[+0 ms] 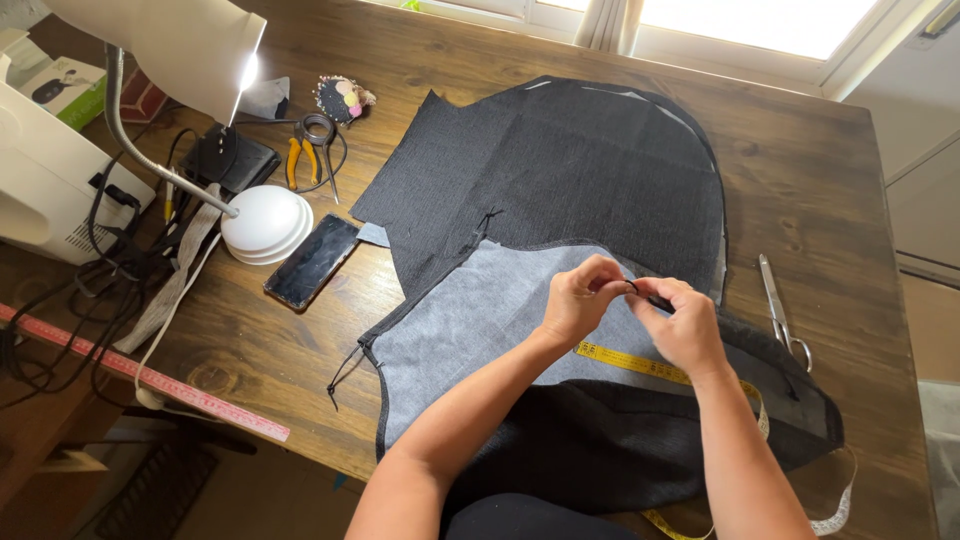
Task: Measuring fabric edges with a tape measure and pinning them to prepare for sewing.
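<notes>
Two bare forearms reach up from the bottom edge, cut off above the elbows, over black fabric [560, 170] spread across a wooden table [830, 170]. Part of the fabric is folded back to show its grey underside.

Far left, a white machine [40, 190] is cropped by the frame, with tangled dark cables beside it. A red ruler [150, 378] runs diagonally along the table's near left edge. A lamp [180, 45] bends over a white dome [265, 222] that is its base. Behind lie orange-handled pliers [298, 160] and a pincushion [342, 98], too small to make out clearly. A dark phone [312, 260] lies just right of the dome, near the fabric's edge.

At centre, the left hand [578, 298] and right hand [682, 325] meet above the grey part. Both have fingertips pressed together, pinching a small dark thing [650, 297] between them; it is mostly hidden by the fingers, so what it is cannot be told. A yellow tape measure [630, 362] passes under the right wrist and trails off the bottom edge.

Right of the fabric, metal scissors [782, 312] lie closed on bare wood. A bright window runs along the top.
</notes>
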